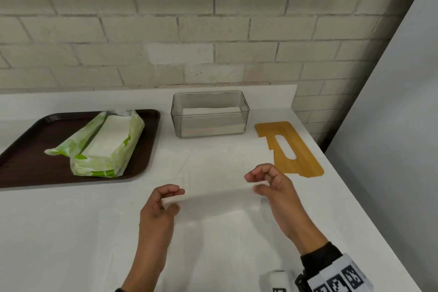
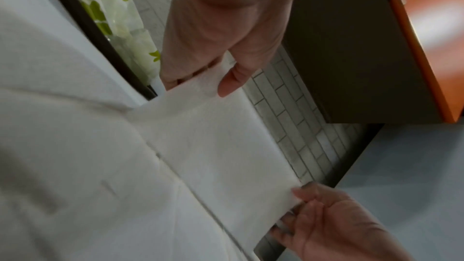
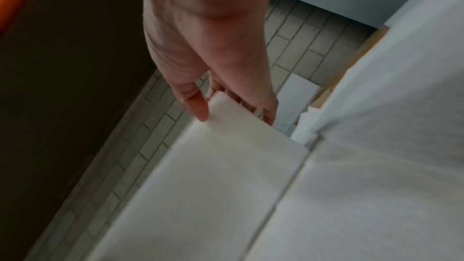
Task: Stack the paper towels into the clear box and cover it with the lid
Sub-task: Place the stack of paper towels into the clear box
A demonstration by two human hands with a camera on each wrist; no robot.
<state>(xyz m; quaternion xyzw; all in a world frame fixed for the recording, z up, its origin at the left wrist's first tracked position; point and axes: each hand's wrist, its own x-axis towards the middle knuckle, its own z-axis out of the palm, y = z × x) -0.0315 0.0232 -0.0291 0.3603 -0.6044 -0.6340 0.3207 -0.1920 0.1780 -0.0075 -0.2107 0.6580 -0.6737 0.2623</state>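
Head view high, facing down at counter (image 1: 71, 232) — wrist views close, sharing the paper towel (image 1: 213, 194).

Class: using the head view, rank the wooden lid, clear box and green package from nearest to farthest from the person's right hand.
From the right hand:
1. Wooden lid, just behind it, to the right.
2. Clear box, farther back by the wall.
3. Green package, far left on the tray.

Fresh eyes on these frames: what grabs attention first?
Front and centre, the left hand and right hand pinch the two ends of a white paper towel held above the counter. Behind it stands the clear box, already part filled with towels, with the wooden lid lying flat to its right. At left, an opened green pack sits on a dark tray.
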